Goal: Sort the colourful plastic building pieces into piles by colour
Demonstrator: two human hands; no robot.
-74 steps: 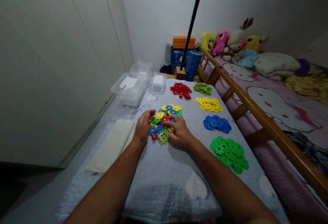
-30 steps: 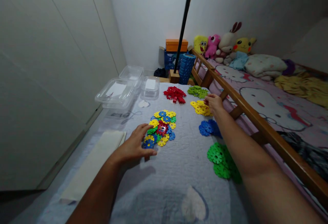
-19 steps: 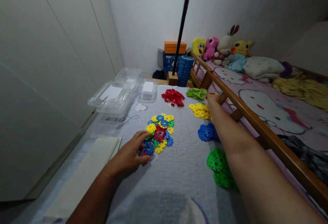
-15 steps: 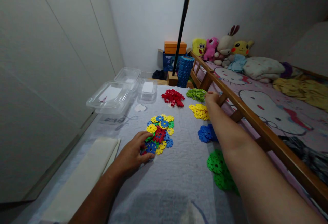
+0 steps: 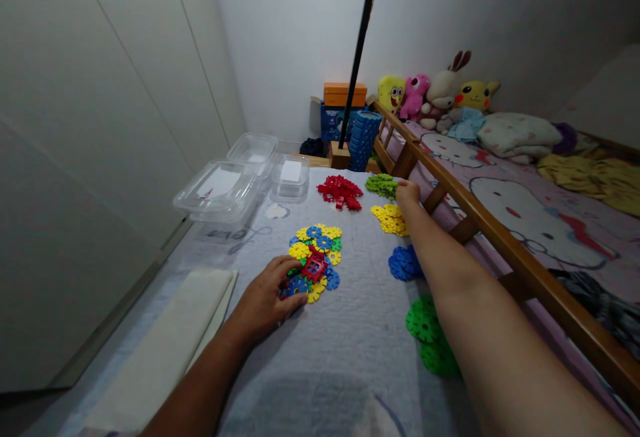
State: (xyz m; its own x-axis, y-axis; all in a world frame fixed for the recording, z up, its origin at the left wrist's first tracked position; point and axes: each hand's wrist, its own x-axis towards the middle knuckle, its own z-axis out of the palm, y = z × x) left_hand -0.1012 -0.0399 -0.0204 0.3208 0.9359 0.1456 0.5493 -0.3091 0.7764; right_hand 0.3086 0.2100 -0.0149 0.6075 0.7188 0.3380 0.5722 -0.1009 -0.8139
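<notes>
A mixed heap of plastic snowflake discs (image 5: 315, 257), yellow, blue, green and red, lies mid-table on a pale quilt (image 5: 345, 350). My left hand (image 5: 265, 300) rests on the quilt at the heap's near left edge, fingertips curled onto a blue disc. My right hand (image 5: 407, 193) reaches far forward, fingers curled at the light green pile (image 5: 381, 185), just past the yellow pile (image 5: 391, 219). What those fingers hold, if anything, is hidden. Sorted piles lie around my right arm: red (image 5: 341, 192), blue (image 5: 403, 263), dark green (image 5: 430, 337).
Clear plastic tubs (image 5: 220, 190) stand at the far left of the table. A folded white cloth (image 5: 165, 343) lies near left. A wooden bed rail (image 5: 500, 237) runs along the right, with plush toys (image 5: 440, 93) behind. A black pole (image 5: 357, 57) rises at the far end.
My right hand left the mixed heap and reached out to the far light green pile. My left hand slid to the heap's near left edge. The light green square piece is gone from the heap.
</notes>
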